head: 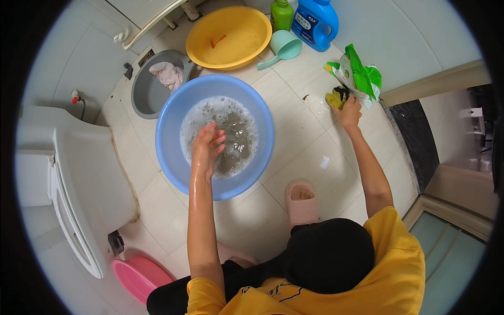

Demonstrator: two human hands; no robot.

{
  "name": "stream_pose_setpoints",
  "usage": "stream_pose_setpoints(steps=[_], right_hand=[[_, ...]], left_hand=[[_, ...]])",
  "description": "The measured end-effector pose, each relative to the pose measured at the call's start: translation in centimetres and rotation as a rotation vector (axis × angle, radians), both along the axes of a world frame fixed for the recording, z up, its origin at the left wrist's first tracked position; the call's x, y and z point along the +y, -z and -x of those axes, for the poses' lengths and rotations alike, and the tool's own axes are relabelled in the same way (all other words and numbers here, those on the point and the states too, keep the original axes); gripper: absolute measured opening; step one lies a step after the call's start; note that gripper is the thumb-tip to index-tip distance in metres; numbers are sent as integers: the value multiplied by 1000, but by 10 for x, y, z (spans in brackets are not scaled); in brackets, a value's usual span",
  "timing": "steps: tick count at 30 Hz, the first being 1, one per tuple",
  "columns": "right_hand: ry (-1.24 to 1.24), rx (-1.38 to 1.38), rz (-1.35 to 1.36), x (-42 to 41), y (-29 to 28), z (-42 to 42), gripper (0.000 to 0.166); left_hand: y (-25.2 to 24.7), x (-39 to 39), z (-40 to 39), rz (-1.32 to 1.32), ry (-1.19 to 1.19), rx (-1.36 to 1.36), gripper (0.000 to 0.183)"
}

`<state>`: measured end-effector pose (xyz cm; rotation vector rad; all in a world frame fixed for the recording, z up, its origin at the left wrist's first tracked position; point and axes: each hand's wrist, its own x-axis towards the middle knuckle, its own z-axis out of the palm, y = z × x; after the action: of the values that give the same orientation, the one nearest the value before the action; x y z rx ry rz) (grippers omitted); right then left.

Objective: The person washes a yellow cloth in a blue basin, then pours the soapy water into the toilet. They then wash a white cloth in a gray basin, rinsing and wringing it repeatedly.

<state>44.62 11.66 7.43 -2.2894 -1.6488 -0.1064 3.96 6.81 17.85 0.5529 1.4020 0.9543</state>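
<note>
My left hand (pixel 208 142), wet and with its fingers slightly apart, hovers empty over a blue plastic basin (pixel 214 193). Cloudy grey-brown water (pixel 235 132) with white suds fills the bottom of the basin. Over on the right, my right hand (pixel 349 113) grips a yellow-green and black bundle (pixel 336 98) at floor level; its material is hard to make out. Right behind that bundle lies a crumpled green-and-white plastic bag (pixel 356 73), close to my fingers.
Behind the blue basin are a grey basin (pixel 142 96) with a pale pink cloth (pixel 168 75), a yellow basin (pixel 236 55), a mint dipper (pixel 284 45), a green bottle (pixel 281 17) and a blue detergent jug (pixel 315 23). A toilet (pixel 84 157) and a pink basin (pixel 143 277) flank my left.
</note>
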Motion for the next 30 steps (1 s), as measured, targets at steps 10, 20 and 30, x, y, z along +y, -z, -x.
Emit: stream_pose_setpoints(steps=[10, 20, 30], right_hand=[[-470, 334, -46, 43, 42, 55, 18], [-238, 757, 219, -37, 15, 43, 2], [-20, 801, 196, -177, 34, 32, 23]], left_hand=[[-10, -14, -19, 20, -4, -76, 29], [-1, -17, -27, -16, 14, -151, 31], [1, -19, -30, -25, -33, -264, 27]])
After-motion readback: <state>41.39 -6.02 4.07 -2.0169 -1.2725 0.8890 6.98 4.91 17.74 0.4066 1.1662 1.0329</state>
